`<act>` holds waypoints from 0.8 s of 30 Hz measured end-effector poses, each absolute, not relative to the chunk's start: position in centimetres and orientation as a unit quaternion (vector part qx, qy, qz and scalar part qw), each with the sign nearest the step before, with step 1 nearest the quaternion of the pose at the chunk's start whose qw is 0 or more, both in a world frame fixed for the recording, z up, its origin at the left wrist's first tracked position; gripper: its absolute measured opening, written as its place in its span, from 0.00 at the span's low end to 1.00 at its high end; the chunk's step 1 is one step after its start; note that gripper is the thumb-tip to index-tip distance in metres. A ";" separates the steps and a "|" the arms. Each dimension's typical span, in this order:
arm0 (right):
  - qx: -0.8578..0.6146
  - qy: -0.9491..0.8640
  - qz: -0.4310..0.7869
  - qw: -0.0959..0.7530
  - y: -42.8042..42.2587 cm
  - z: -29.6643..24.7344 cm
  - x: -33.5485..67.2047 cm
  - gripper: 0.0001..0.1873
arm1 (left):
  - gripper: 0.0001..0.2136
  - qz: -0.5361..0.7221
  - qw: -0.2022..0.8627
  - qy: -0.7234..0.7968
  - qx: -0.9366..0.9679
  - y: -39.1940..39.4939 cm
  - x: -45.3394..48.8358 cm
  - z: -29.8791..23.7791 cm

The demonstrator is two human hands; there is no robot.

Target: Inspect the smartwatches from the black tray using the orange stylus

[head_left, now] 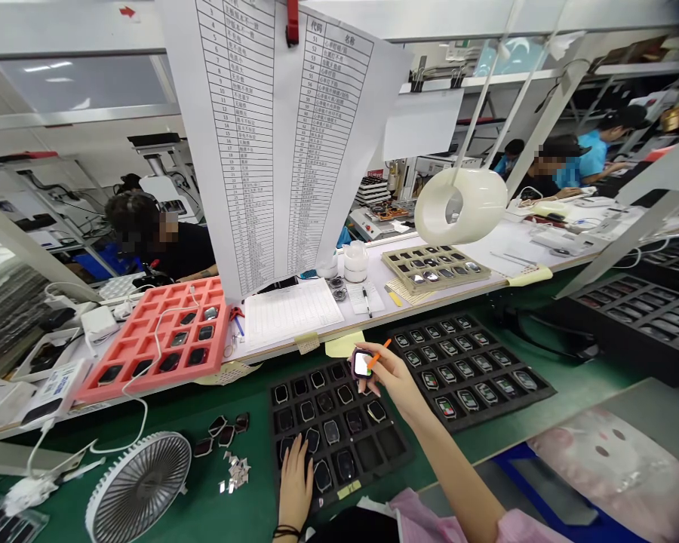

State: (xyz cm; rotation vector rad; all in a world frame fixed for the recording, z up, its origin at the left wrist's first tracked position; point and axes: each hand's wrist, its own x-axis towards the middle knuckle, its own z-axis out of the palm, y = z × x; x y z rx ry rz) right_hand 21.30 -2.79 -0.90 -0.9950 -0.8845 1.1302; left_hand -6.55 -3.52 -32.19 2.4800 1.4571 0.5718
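My right hand (388, 377) is closed on a smartwatch body without a strap (363, 364), raised above the far edge of a black foam tray (367, 452). The watch's screen is lit, mostly white with some green. A thin orange stick (380, 353) also pokes out between the fingers of that hand. My left hand (295, 479) lies on the tray's near left part, fingers stretched out over the watches there. Dark-screened watches (331, 431) sit in many of its slots, while a few slots at the right hold nothing.
Another black tray (458, 369) of watches with lit screens lies to the right. At left stand a fan (139, 486), small silvery pieces (238, 473) and loose watches (225, 434). A red foam tray (164, 332) rests on the shelf; a printed sheet (283, 136) hangs in front.
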 end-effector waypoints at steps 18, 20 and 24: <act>-0.432 -0.417 0.500 0.624 -2.9 -1.6 21.6 0.28 | 0.16 0.278 0.239 0.527 0.767 -1.8 -3.1 -25.2; -0.443 -0.400 0.500 0.627 -3.0 -1.2 21.4 0.24 | 0.15 0.317 0.282 0.492 0.760 -1.0 -1.3 -20.8; -0.468 -0.352 0.504 0.635 -3.2 -0.3 20.8 0.17 | 0.13 0.379 0.317 0.411 0.766 0.0 1.9 -11.5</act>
